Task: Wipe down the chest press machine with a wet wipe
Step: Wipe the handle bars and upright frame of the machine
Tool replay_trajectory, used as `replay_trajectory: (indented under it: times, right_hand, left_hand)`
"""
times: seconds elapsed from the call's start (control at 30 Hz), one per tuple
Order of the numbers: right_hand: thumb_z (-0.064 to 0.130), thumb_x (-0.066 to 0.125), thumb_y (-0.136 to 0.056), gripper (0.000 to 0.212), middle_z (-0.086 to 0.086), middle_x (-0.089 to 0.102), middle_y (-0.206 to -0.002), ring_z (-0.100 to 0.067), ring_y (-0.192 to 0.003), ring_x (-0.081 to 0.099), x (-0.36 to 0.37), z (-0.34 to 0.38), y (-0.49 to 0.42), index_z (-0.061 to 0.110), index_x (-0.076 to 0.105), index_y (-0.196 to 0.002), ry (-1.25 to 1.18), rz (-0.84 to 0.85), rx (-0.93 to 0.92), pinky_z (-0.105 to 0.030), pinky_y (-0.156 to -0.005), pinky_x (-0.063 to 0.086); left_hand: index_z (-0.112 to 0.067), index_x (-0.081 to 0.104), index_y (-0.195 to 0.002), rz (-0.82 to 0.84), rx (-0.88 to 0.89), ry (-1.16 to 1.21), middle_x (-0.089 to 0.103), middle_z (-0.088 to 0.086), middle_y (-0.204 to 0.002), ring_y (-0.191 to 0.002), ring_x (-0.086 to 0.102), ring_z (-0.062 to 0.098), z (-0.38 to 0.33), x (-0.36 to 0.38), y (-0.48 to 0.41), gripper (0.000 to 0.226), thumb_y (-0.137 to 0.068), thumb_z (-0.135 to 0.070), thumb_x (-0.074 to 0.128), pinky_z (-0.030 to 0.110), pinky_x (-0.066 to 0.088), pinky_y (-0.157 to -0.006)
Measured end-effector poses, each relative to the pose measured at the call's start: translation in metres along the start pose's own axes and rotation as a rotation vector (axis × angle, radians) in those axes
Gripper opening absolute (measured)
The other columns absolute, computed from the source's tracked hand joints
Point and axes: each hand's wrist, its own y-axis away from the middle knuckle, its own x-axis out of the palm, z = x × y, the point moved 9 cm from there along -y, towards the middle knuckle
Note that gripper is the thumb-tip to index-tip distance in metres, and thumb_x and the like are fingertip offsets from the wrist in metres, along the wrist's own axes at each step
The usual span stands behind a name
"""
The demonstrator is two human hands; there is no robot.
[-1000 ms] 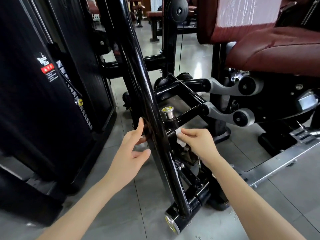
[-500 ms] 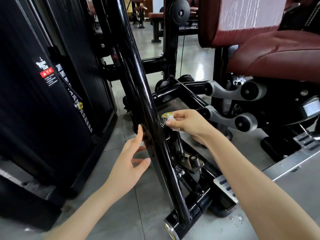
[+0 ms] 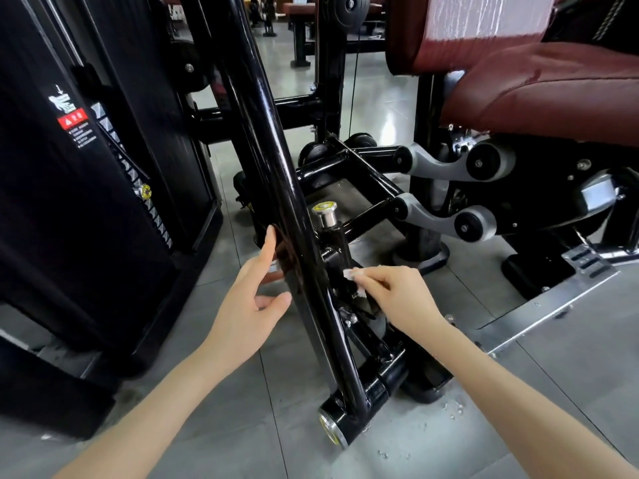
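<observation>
- Grey floor tiles (image 3: 242, 409) are seen under the chest press machine, with small droplets scattered on them beside the frame's lower end.
- A glossy black slanted frame tube (image 3: 273, 174) is seen running from upper left down to a capped pivot (image 3: 333, 428) on the floor.
- A crumpled white wet wipe (image 3: 351, 274) is pinched between the fingers of the right hand (image 3: 397, 299) and pressed against the black post (image 3: 337, 250) just behind the tube.
- That post is topped by a chrome pin with a yellow cap (image 3: 324, 210).
- The left hand (image 3: 249, 305) is held open, fingertips laid against the tube's left side.
- Maroon seat padding (image 3: 553, 95) is seen at upper right, above grey linkage arms (image 3: 446, 216).
- A black weight-stack shroud (image 3: 69, 202) with a warning label (image 3: 74, 119) fills the left side.
- The post's lower part is partly hidden by the tube and the right hand.
</observation>
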Motion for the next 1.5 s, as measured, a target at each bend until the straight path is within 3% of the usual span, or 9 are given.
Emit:
replay_trajectory:
  times: [0.13, 0.27, 0.53, 0.67, 0.8, 1.0, 1.13, 1.37, 1.5]
  right_hand:
    - [0.014, 0.064, -0.083, 0.016, 0.004, 0.066, -0.065, -0.021, -0.07, 0.063, 0.03, 0.013, 0.012, 0.019, 0.073, -0.072, 0.685, 0.059, -0.319, -0.023, -0.116, -0.011]
    - [0.003, 0.044, -0.072, 0.031, 0.003, 0.06, -0.065, -0.022, -0.076, 0.058, 0.054, 0.026, 0.032, 0.016, 0.071, -0.07, 1.228, 0.056, -0.481, -0.052, -0.116, -0.01]
    - [0.019, 0.053, -0.092, 0.024, 0.009, 0.07, -0.08, 0.0, -0.087, 0.065, -0.018, 0.027, 0.056, 0.021, 0.073, -0.078, 0.397, -0.04, -0.456, -0.034, -0.118, 0.016]
    - [0.023, 0.055, -0.095, 0.019, 0.019, 0.064, -0.06, -0.005, -0.055, 0.058, -0.062, -0.012, 0.057, 0.025, 0.073, -0.1, 0.004, -0.378, 0.074, -0.007, -0.058, 0.041]
    - [0.026, 0.049, -0.098, 0.028, 0.0, 0.073, -0.096, -0.021, -0.092, 0.065, -0.022, -0.024, 0.031, 0.012, 0.072, -0.104, -0.009, -0.249, 0.154, -0.032, -0.085, 0.049]
    - [0.018, 0.05, -0.097, 0.025, 0.023, 0.066, -0.1, 0.008, -0.093, 0.061, -0.019, -0.029, 0.078, 0.02, 0.069, -0.113, -0.161, -0.394, 0.208, -0.003, -0.081, 0.043]
    - [0.009, 0.051, -0.096, 0.026, 0.035, 0.063, -0.102, 0.005, -0.104, 0.06, -0.001, -0.002, 0.103, 0.019, 0.068, -0.113, -0.143, -0.433, 0.0, -0.009, -0.083, 0.046]
    - [0.003, 0.052, -0.09, 0.032, -0.01, 0.04, -0.143, -0.02, -0.141, 0.026, 0.099, -0.022, 0.096, 0.01, 0.056, -0.121, 0.381, -0.282, -0.517, -0.018, -0.112, 0.027]
    - [0.007, 0.051, -0.095, 0.03, -0.023, 0.034, -0.142, -0.033, -0.133, 0.038, 0.116, -0.08, 0.132, 0.018, 0.055, -0.122, 0.53, -0.273, -0.471, -0.052, -0.106, 0.037]
  left_hand:
    - [-0.054, 0.006, -0.136, -0.005, -0.008, -0.005, 0.037, -0.035, -0.111, -0.111, 0.053, 0.006, 0.002, 0.002, 0.002, 0.085, -0.09, -0.003, 0.056, -0.002, 0.037, -0.076]
    - [-0.057, 0.004, -0.134, 0.007, -0.015, -0.019, 0.036, -0.033, -0.104, -0.093, 0.058, 0.009, 0.004, 0.002, 0.002, 0.085, -0.091, -0.004, 0.056, -0.004, 0.035, -0.07]
    - [-0.066, 0.0, -0.128, 0.04, 0.012, -0.064, 0.039, -0.034, -0.107, -0.082, 0.053, -0.011, 0.006, 0.003, 0.002, 0.087, -0.092, -0.01, 0.055, 0.009, 0.044, -0.082]
    - [-0.066, 0.001, -0.129, 0.023, 0.018, -0.065, 0.04, -0.032, -0.109, -0.086, 0.053, -0.006, 0.005, 0.003, 0.002, 0.087, -0.092, -0.007, 0.054, 0.017, 0.047, -0.086]
    - [-0.065, 0.001, -0.131, 0.017, 0.014, -0.057, 0.041, -0.033, -0.109, -0.103, 0.055, 0.013, 0.002, 0.003, 0.004, 0.087, -0.092, -0.007, 0.053, 0.03, 0.052, -0.087]
    - [-0.063, 0.001, -0.135, 0.038, 0.007, -0.059, 0.042, -0.031, -0.112, -0.062, 0.051, 0.014, 0.005, 0.001, 0.004, 0.087, -0.092, -0.007, 0.052, 0.02, 0.049, -0.066]
    - [-0.065, 0.001, -0.133, 0.046, 0.007, -0.061, 0.042, -0.032, -0.111, -0.083, 0.056, 0.022, 0.006, 0.001, 0.003, 0.089, -0.092, -0.004, 0.05, 0.025, 0.051, -0.07]
    - [-0.066, 0.011, -0.129, 0.136, 0.034, -0.112, 0.031, -0.042, -0.11, -0.101, 0.045, -0.019, 0.015, 0.003, 0.016, 0.08, -0.093, -0.006, 0.05, 0.022, 0.044, -0.096]
    - [-0.061, 0.018, -0.132, 0.167, -0.015, -0.111, 0.039, -0.036, -0.115, -0.101, 0.057, 0.002, 0.034, 0.013, 0.036, 0.075, -0.093, -0.006, 0.05, 0.0, 0.039, -0.079]
